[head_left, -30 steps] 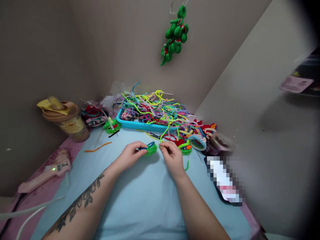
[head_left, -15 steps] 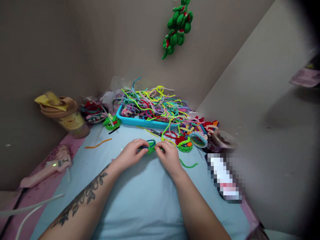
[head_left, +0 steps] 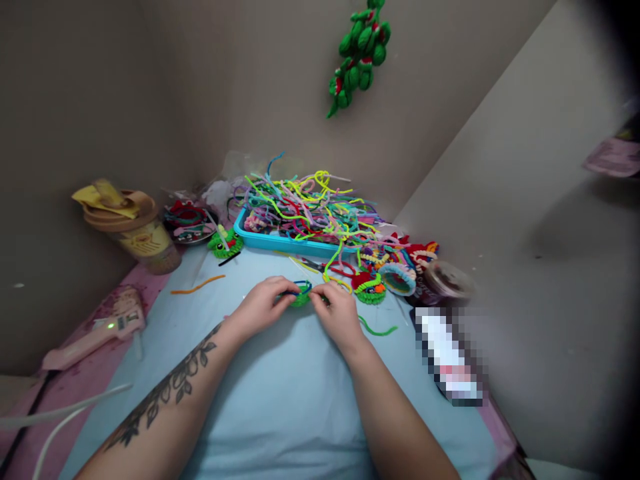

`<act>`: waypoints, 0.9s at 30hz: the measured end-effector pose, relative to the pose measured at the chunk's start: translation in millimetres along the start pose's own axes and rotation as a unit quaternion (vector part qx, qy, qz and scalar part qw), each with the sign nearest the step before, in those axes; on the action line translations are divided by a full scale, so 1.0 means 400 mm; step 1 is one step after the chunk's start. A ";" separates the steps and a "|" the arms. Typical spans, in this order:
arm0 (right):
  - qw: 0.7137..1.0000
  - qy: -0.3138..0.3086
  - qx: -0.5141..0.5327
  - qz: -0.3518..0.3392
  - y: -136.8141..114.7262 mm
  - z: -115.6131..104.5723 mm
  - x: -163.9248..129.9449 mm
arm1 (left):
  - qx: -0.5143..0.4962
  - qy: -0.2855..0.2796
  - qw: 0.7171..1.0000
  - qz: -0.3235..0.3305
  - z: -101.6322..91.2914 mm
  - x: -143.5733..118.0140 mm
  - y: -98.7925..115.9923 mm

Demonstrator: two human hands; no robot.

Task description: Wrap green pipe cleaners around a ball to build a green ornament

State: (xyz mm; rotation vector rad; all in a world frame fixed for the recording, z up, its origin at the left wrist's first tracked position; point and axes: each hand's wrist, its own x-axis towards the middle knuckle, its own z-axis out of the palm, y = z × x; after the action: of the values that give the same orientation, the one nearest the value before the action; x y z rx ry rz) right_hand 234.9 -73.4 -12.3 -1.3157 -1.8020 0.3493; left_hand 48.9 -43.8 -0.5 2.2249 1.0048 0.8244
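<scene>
Near the middle of the frame we see the left hand [head_left: 263,308] and the right hand [head_left: 338,313] meeting over a small green fuzzy piece [head_left: 301,295] that has a blue wire loop on top. The left fingers are pinched on its left side and the right fingers are closed on its right side, so both hands grip it together just above the pale blue mat [head_left: 280,400]. The left forearm carries a leafy tattoo [head_left: 165,393] in the lower left of the frame.

Just right of the right hand, a loose green wire [head_left: 377,329] lies curved on the mat. Above the hands, a blue tray [head_left: 280,243] holds a tangled heap of coloured fuzzy wires [head_left: 310,207]. To the right of the tray sit several finished fuzzy figures [head_left: 385,273]. At the left of the tray we see a small green frog figure [head_left: 225,243], and an orange wire [head_left: 197,285] lies below it.

At the left edge, a pink glue gun [head_left: 95,337] rests on the pink table [head_left: 90,380], with a brown lidded cup [head_left: 133,230] above it. A green fuzzy ornament [head_left: 357,57] hangs on the wall at the top.
</scene>
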 end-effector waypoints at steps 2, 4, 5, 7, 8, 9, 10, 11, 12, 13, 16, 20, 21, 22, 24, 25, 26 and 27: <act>1.000 0.002 -0.005 0.005 0.002 0.002 -0.001 | 0.009 -0.002 1.000 0.007 0.000 0.000 0.001; 1.000 0.003 0.001 0.015 0.003 0.004 -0.002 | 0.018 -0.006 1.000 0.011 -0.001 -0.001 0.001; 1.000 0.002 0.008 0.019 0.003 0.005 -0.002 | 0.022 -0.008 1.000 0.011 0.000 -0.001 0.002; 0.999 -0.002 0.024 0.025 0.002 0.007 -0.003 | 0.025 -0.012 1.000 0.010 0.000 -0.001 0.002; 0.999 -0.005 0.032 0.029 0.002 0.009 -0.003 | 0.024 -0.012 1.000 0.009 0.001 -0.001 0.002; 0.999 -0.007 0.040 0.033 0.001 0.010 -0.003 | 0.022 -0.013 1.000 0.008 0.002 -0.001 0.002; 0.998 -0.010 0.047 0.036 0.001 0.012 -0.002 | 0.021 -0.014 1.000 0.007 0.002 -0.001 0.002; 0.998 -0.013 0.053 0.037 0.000 0.013 -0.002 | 0.021 -0.016 1.000 0.006 0.002 -0.001 0.002; 0.998 -0.015 0.058 0.036 0.000 0.015 -0.002 | 0.022 -0.018 1.000 0.005 0.003 -0.001 0.002; 0.997 -0.017 0.063 0.034 -0.001 0.017 -0.002 | 0.024 -0.020 1.000 0.005 0.002 -0.001 0.002; 0.996 -0.018 0.074 0.036 -0.002 0.019 -0.002 | 0.022 -0.020 1.000 0.002 0.001 0.000 0.003; 0.996 -0.018 0.068 0.050 -0.001 0.014 -0.002 | 0.011 -0.004 1.000 -0.009 0.000 0.001 -0.001; 0.997 -0.022 0.060 0.047 -0.001 0.011 -0.002 | 0.009 0.000 1.000 -0.011 0.001 0.001 -0.002; 0.997 -0.028 0.051 0.042 -0.001 0.009 -0.001 | 0.006 0.001 1.000 -0.011 0.003 0.001 -0.004; 0.998 -0.037 0.038 0.027 -0.001 0.005 -0.001 | 0.001 -0.003 1.000 -0.011 0.006 0.001 -0.008; 0.998 -0.039 0.037 0.022 -0.002 0.004 -0.001 | -0.002 -0.005 1.000 -0.013 0.007 0.001 -0.010; 0.998 -0.039 0.039 0.019 -0.004 0.005 -0.001 | -0.004 -0.008 1.000 -0.015 0.009 0.001 -0.011; 0.998 -0.037 0.044 0.018 -0.005 0.006 -0.001 | -0.005 -0.011 1.000 -0.017 0.009 0.000 -0.012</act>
State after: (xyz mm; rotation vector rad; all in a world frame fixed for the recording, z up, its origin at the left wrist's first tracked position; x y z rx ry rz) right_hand 231.7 -74.1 -12.7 -1.2898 -1.8045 0.4970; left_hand 49.6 -41.9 -6.2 2.1971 1.0230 0.7876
